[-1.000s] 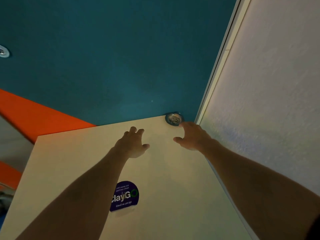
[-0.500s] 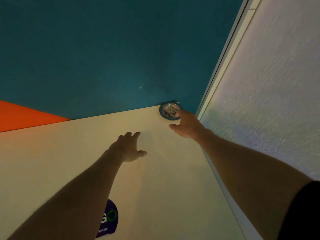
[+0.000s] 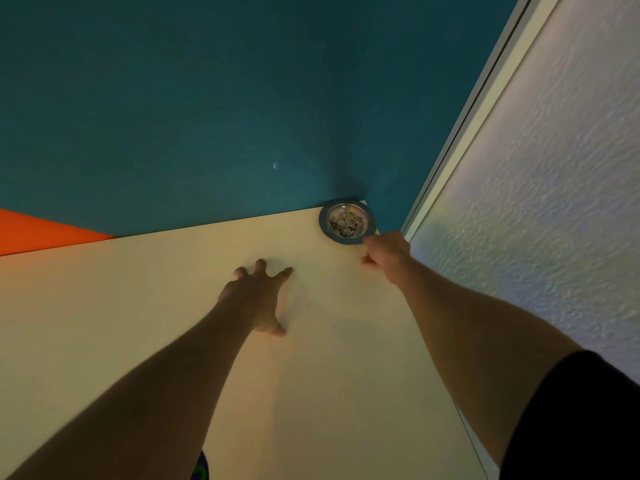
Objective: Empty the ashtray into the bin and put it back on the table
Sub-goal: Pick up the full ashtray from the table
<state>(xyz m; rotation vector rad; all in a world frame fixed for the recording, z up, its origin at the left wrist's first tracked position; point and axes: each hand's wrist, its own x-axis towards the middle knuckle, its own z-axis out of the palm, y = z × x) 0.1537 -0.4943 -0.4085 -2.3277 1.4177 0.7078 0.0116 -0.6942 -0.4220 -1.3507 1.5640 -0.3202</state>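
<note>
1. Since a moment ago, right hand (image 3: 386, 252) is closing its grip on the ashtray (image 3: 347, 221) rim, in the desk (image 3: 173, 289) corner.
2. Left hand (image 3: 258, 296) is lying spread, empty, beside the ashtray.
3. Lifting level should be keeping ash in.

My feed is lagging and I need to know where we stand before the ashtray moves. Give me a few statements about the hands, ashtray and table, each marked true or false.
1. The ashtray sits in the far right corner of the table. True.
2. The ashtray is empty. False: speckled ash and bits cover its bottom.
3. The right hand is at the ashtray's near rim. True.
4. The left hand is lifting the ashtray. False: it is spread flat on the table, apart from the ashtray.
5. The ashtray is tipped over a bin. False: it rests level on the table, and no bin is in view.
</note>
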